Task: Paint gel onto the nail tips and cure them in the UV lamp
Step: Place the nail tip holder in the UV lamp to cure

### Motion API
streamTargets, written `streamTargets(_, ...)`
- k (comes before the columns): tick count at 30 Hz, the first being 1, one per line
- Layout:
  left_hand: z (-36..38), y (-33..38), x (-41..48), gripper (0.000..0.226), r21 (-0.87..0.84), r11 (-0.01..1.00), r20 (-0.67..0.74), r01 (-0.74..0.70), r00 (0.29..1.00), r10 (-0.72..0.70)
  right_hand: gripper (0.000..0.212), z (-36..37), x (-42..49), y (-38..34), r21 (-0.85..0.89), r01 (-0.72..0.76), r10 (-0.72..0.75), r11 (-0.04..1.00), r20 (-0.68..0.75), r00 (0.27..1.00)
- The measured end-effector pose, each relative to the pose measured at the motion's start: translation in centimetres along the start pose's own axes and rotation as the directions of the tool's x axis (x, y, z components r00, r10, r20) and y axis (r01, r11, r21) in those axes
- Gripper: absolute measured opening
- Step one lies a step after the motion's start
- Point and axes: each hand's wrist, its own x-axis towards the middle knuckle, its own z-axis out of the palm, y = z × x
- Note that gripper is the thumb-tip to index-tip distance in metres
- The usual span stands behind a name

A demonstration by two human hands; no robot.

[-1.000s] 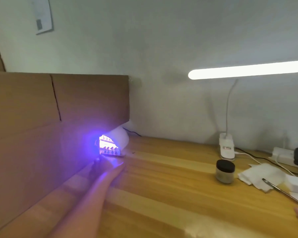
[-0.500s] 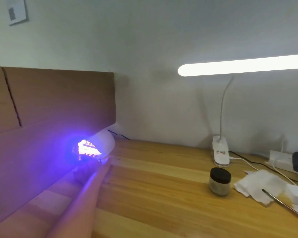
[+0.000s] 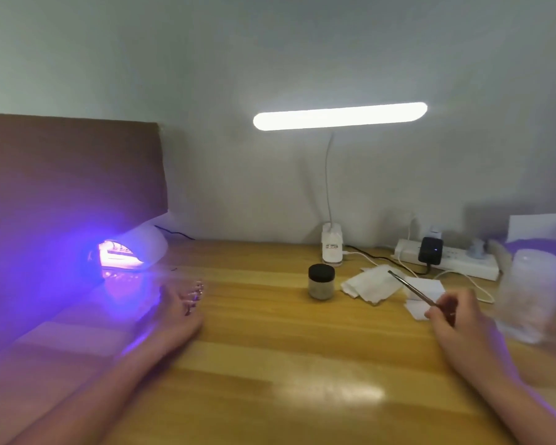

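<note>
Head view: wooden table (image 3: 270,348) under a grey wall (image 3: 270,59), lit bar lamp (image 3: 339,116) at centre. UV lamp (image 3: 142,245) glows violet at left by cardboard (image 3: 71,171); left hand (image 3: 180,313) just before it, grip too blurred to tell. Right hand (image 3: 453,316) pinches a thin brush (image 3: 410,288), lower right.

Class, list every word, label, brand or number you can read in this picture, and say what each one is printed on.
No text here can be read.
Label on the desk lamp base: reddish print, too blurred to read.
Jar, power strip, black adapter: no print shows.
</note>
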Motion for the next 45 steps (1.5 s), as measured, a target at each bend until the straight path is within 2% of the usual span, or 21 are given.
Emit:
streamTargets(2, 1.2, 1.7, -2.6, 0.042, 0.06, 0.987, 0.148, -0.15, 0.979, 0.139, 0.013, -0.3, -0.4, -0.1, 0.046, 0.038, -0.04, 0.998, 0.045, 0.998)
streamTargets(4, 3.1, 3.9, -5.2, 0.047, 0.044, 0.969, 0.278, -0.244, 0.934, 0.223, 0.021, -0.6, -1.1, -0.6, 0.095, 0.102, -0.107, 0.99, 0.045, 0.993)
streamTargets(6, 5.4, 6.5, -7.0, 0.052, -0.023, 0.948, 0.4, -0.317, 0.866, 0.299, 0.03, -0.7, -1.6, -0.9, 0.127, 0.162, -0.167, 0.979, 0.027, 0.986)
streamTargets(8, 7.6, 9.5, -8.3, 0.049, -0.096, 0.926, 0.519, -0.365, 0.775, 0.36, 0.031, -0.8, -1.7, -0.8, 0.114, 0.184, -0.186, 0.976, 0.015, 0.982)
streamTargets(11, 9.9, 12.9, -8.8, 0.039, -0.191, 0.879, 0.598, -0.438, 0.658, 0.458, 0.037, -0.6, -1.5, -0.8, 0.063, 0.207, -0.21, 0.976, 0.049, 0.976)
streamTargets(13, 11.1, 14.1, -8.6, 0.037, -0.257, 0.857, 0.593, -0.446, 0.628, 0.504, 0.042, -0.5, -1.0, -0.5, 0.063, 0.212, -0.215, 0.975, 0.054, 0.975)
streamTargets(17, 12.4, 13.5, -7.9, 0.038, -0.328, 0.819, 0.458, -0.471, 0.679, 0.574, 0.045, -0.2, 0.2, 0.2, 0.019, 0.192, -0.192, 0.981, -0.001, 0.981)
streamTargets(20, 12.8, 12.9, -7.7, 0.041, -0.378, 0.779, 0.412, -0.5, 0.663, 0.625, 0.049, 0.1, 0.6, 0.3, -0.005, 0.126, -0.126, 0.992, 0.031, 0.992)
streamTargets(22, 12.8, 12.9, -7.9, 0.04, -0.395, 0.762, 0.373, -0.513, 0.669, 0.643, 0.043, 0.4, 0.6, 0.3, -0.047, 0.137, -0.136, 0.989, 0.024, 0.99)
streamTargets(23, 12.8, 13.0, -7.9, 0.04, -0.387, 0.753, 0.306, -0.532, 0.696, 0.649, 0.038, 0.6, 0.5, 0.3, -0.069, 0.165, -0.165, 0.984, -0.005, 0.986)
streamTargets(25, 13.0, 13.2, -7.6, 0.041, -0.324, 0.758, 0.078, -0.566, 0.783, 0.617, 0.028, 0.7, 0.3, 0.3, -0.11, 0.214, -0.22, 0.971, -0.042, 0.975)
streamTargets(27, 12.7, 13.0, -6.7, 0.05, -0.267, 0.817, -0.09, -0.512, 0.857, 0.507, 0.034, 0.7, 0.2, 0.3, -0.114, 0.189, -0.191, 0.975, -0.007, 0.981)
streamTargets(28, 12.6, 12.8, -6.1, 0.057, -0.255, 0.852, -0.1, -0.457, 0.889, 0.447, 0.041, 0.7, 0.2, 0.4, -0.114, 0.166, -0.164, 0.979, 0.034, 0.986)
streamTargets(30, 12.5, 12.2, -4.9, 0.076, -0.204, 0.915, 0.037, -0.348, 0.931, 0.363, 0.052, 0.7, 0.1, 0.3, -0.145, 0.153, -0.137, 0.977, 0.115, 0.984)
streamTargets(33, 12.8, 11.9, -4.0, 0.084, -0.203, 0.937, 0.276, -0.285, 0.901, 0.334, 0.054, 0.8, 0.2, 0.3, -0.224, 0.21, -0.171, 0.952, 0.18, 0.969)
streamTargets(36, 13.0, 12.0, -4.2, 0.081, -0.214, 0.926, 0.303, -0.31, 0.88, 0.365, 0.051, 0.9, 0.4, 0.5, -0.231, 0.22, -0.18, 0.948, 0.184, 0.966)
streamTargets(41, 12.9, 12.2, -4.5, 0.065, -0.095, 0.923, 0.303, -0.372, 0.873, 0.382, 0.05, 0.9, 0.5, 0.7, -0.221, 0.25, -0.206, 0.943, 0.203, 0.957)
streamTargets(45, 12.7, 12.3, -4.8, 0.055, -0.152, 0.93, 0.323, -0.336, 0.872, 0.368, 0.049, 1.0, 0.5, 0.7, -0.176, 0.275, -0.235, 0.945, 0.215, 0.948)
